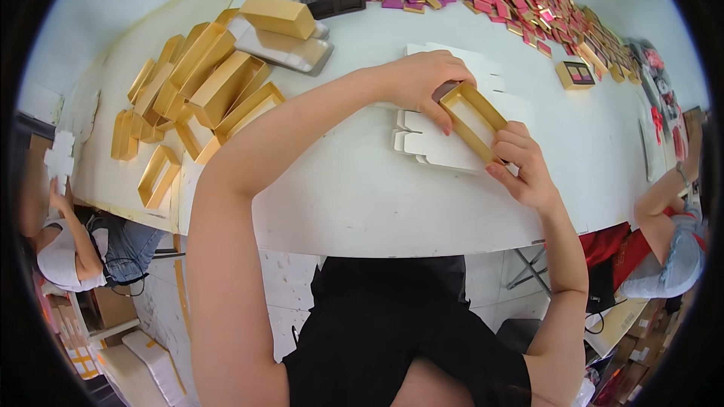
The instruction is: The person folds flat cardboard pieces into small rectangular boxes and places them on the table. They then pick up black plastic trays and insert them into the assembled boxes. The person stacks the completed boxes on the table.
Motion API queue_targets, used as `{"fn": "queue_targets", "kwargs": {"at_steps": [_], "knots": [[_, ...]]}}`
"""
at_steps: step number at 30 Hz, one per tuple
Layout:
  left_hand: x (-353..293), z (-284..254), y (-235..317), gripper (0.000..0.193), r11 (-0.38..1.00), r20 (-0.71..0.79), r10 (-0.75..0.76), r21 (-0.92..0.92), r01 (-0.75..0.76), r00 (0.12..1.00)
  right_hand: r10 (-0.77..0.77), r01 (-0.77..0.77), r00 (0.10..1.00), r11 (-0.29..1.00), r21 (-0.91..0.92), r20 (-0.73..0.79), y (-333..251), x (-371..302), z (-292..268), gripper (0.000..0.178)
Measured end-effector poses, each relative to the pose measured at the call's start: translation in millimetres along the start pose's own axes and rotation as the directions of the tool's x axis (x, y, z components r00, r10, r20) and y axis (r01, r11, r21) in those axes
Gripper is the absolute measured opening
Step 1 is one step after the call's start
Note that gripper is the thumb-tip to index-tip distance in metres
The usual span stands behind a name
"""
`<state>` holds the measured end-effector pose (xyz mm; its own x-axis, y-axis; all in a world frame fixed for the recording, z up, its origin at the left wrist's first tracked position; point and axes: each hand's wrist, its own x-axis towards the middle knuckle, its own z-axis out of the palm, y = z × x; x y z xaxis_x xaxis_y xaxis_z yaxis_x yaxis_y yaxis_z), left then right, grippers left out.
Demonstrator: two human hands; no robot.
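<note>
A gold box held over flat white cartons.
The left hand grips its far-left end, the right hand its near-right end; white shows inside. Open gold trays lie heaped to the left; beyond, right, a smaller box shows coloured squares in its dark top.

White worktable spans mid-view, near edge scuffed. Pale wall behind. Light floor, marked. Crossed metal legs right. Boxes stacked lower left. Lighting bright.
</note>
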<state>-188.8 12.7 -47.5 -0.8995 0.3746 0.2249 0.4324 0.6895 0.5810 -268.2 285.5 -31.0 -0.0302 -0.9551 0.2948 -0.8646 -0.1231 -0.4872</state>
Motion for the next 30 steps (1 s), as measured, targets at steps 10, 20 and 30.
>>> {"fn": "queue_targets", "kwargs": {"at_steps": [10, 20, 30], "knots": [[-2.0, 1.5, 10.7, 0.071, 0.997, -0.047, -0.076, -0.028, 0.075, 0.996, 0.177, -0.161, 0.968, 0.982, 0.101, -0.176, -16.9, -9.0, 18.4, 0.04], [5.4, 1.2, 8.6, 0.067, 0.996, -0.048, -0.005, 0.085, 0.009, 0.999, 0.017, -0.022, 0.991, 0.999, -0.037, -0.129, -2.4, -14.2, 14.3, 0.046], [-19.2, 2.5, 24.0, 0.068, 0.911, -0.335, 0.141, 0.412, 0.01, 0.932, 0.295, -0.225, 0.907, 0.943, 0.246, -0.299, 5.0, -13.9, -0.4, 0.072]]}}
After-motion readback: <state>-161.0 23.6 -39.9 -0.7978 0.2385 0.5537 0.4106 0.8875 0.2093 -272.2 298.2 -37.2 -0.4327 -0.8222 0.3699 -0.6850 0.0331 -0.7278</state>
